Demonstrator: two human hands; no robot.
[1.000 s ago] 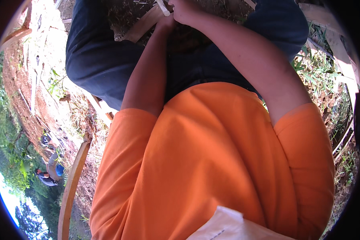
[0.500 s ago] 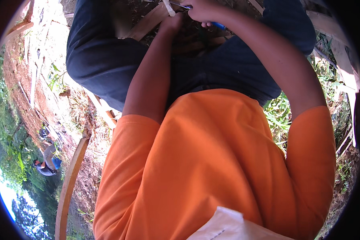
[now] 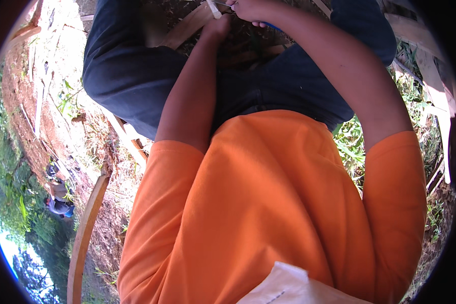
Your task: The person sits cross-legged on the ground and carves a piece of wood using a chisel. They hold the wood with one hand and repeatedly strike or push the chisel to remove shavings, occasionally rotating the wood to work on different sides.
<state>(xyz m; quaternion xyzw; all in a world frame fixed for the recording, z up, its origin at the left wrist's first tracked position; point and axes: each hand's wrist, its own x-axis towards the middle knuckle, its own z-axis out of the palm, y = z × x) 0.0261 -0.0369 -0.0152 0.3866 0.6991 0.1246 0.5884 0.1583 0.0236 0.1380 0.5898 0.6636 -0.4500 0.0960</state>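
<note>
Leftward, the right hand (image 3: pixel 246 9), closed around a knife (image 3: pixel 273 26), has been shifted slightly. A pale stick (image 3: pixel 214 8) is gripped by the left hand (image 3: pixel 219 26); how much is done cannot be judged.

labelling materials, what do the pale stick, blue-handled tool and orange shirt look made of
The pale stick in the left hand looks like bare wood or bamboo: cream, no visible coating. The tool in the right hand has a thin grey glint, suggesting metal; its blue, mostly hidden handle may be plastic. The orange shirt is probably matte cloth, given its soft folds.
</note>
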